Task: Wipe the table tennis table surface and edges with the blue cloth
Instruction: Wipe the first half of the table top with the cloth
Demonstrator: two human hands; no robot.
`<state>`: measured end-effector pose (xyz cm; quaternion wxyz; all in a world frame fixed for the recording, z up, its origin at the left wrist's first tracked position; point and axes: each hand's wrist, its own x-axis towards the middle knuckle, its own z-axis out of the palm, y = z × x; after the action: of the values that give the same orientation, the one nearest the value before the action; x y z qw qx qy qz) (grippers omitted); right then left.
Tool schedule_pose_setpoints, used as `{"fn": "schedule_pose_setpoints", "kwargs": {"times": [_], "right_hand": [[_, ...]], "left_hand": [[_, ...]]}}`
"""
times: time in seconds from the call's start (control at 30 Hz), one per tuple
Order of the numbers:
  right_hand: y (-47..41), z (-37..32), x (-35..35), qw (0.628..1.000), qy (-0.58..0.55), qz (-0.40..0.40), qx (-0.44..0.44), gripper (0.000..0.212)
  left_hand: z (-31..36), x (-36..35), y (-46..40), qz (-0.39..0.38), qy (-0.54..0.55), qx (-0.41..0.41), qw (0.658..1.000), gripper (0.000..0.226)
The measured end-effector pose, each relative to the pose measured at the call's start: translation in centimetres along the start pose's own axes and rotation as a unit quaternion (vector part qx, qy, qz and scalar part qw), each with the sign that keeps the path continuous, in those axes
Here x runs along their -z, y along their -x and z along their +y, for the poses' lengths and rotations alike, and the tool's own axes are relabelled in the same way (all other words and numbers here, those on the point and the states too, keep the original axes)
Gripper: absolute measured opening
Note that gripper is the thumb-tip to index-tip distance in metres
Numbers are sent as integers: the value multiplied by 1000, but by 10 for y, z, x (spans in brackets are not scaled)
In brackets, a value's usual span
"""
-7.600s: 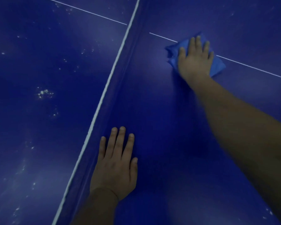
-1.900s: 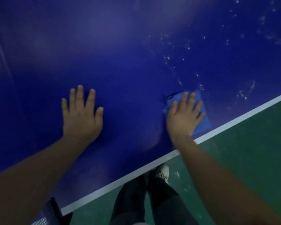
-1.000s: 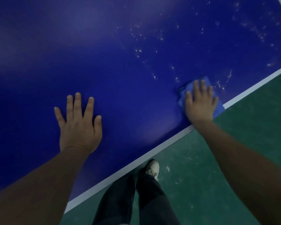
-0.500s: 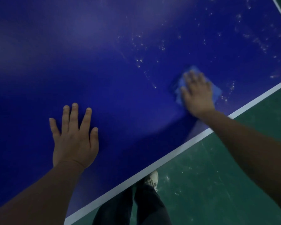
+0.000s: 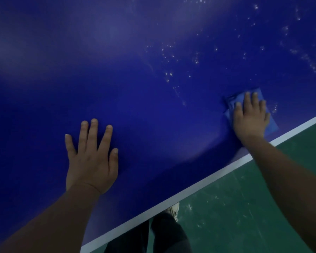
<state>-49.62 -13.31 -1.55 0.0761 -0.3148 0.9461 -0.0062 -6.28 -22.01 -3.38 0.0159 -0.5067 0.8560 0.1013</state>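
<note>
Blue table (image 5: 135,79), blue cloth (image 5: 271,123) under flat right hand (image 5: 250,119), left hand (image 5: 91,159) flat

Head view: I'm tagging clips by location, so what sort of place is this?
Probably an indoor sports hall or table tennis room: a dark blue table with a white edge line and a green sports-type floor. The right hand presses a blue cloth on it.

The right hand (image 5: 249,118) hides most of the blue cloth (image 5: 234,99); the table (image 5: 135,70) runs past three frame edges.
</note>
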Motion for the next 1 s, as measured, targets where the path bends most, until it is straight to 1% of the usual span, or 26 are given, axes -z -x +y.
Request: {"fn": "schedule_pose_setpoints", "kwargs": {"times": [0.03, 0.07, 0.13, 0.17, 0.2, 0.27, 0.3, 0.33, 0.37, 0.4, 0.47, 0.5, 0.53, 0.57, 0.6, 0.63, 0.67, 0.7, 0.73, 0.77, 0.8, 0.83, 0.87, 0.93, 0.97, 1.0], "right_hand": [[12, -10, -2, 1000, -4, 10, -14, 73], [32, -25, -8, 1000, 7, 17, 9, 71], [82, -62, -22, 986, 17, 34, 164, 63], [109, -81, -31, 961, 23, 35, 272, 59], [134, -99, -38, 921, 33, 21, 388, 57], [146, -124, -40, 819, 45, -33, 572, 55], [126, -132, -37, 781, 52, -46, 621, 55], [96, -138, -35, 771, 61, -35, 633, 55], [60, -143, -34, 791, 65, -7, 608, 57], [21, -145, -30, 840, 55, 11, 540, 58], [-46, -141, -12, 949, 37, 22, 313, 60], [-63, -140, -5, 981, 10, 13, 191, 60], [-66, -142, -2, 994, -16, 9, 103, 60], [-55, -149, -2, 997, -16, 10, 75, 60], [-35, -160, -5, 995, 1, 17, 100, 60], [-9, -169, -12, 985, 12, 30, 171, 60], [21, -176, -22, 964, 18, 34, 264, 60], [50, -176, -30, 928, 27, 19, 371, 60], [70, -171, -36, 882, 45, 2, 469, 59], [69, -164, -34, 841, 61, -20, 536, 58], [50, -156, -31, 821, 68, -28, 567, 58], [22, -149, -28, 833, 70, -10, 548, 59], [-9, -143, -22, 872, 65, 14, 484, 61], [-67, -132, -4, 963, 42, 16, 266, 63], [-82, -128, 3, 988, 17, -2, 156, 62], [-84, -130, 5, 996, 4, -4, 86, 60]], "left_hand": [[0, 0, 0, -1, 0, -1, 1000, 64], [0, 0, 0, -1, -1, -1, 1000, 64], [-1, 0, 0, 0, -4, 0, 1000, 64], [0, 1, 0, 1, -4, -2, 1000, 64], [0, 1, 0, 4, -1, -4, 1000, 63], [0, 1, 0, 11, 4, -7, 1000, 63], [0, 1, 0, 11, 6, -7, 1000, 63], [0, 1, 0, 9, 8, -6, 1000, 63], [0, 2, 0, 4, 9, -5, 1000, 63], [0, 3, -1, 0, 9, -5, 1000, 63], [0, 3, 0, 0, 9, -9, 1000, 62], [0, 3, 0, 2, 11, -10, 1000, 62], [1, 3, -1, 3, 11, -11, 1000, 62], [1, 3, -1, 3, 9, -10, 1000, 62], [0, 2, -1, 3, 7, -9, 1000, 62], [0, 2, -1, 3, 6, -7, 1000, 62], [0, 1, -1, 3, 7, -7, 1000, 62], [0, 1, -1, 5, 8, -8, 1000, 62], [0, 1, -1, 7, 8, -9, 1000, 62], [0, 1, -1, 7, 6, -10, 1000, 62], [0, 1, -2, 6, 3, -11, 1000, 62], [0, 1, -2, 5, 0, -12, 1000, 62], [0, 1, -2, 4, -2, -14, 1000, 62], [0, 1, -2, 3, 3, -14, 1000, 62], [0, 1, -1, 2, 6, -12, 1000, 62], [0, 2, -1, 1, 9, -11, 1000, 62]]}}
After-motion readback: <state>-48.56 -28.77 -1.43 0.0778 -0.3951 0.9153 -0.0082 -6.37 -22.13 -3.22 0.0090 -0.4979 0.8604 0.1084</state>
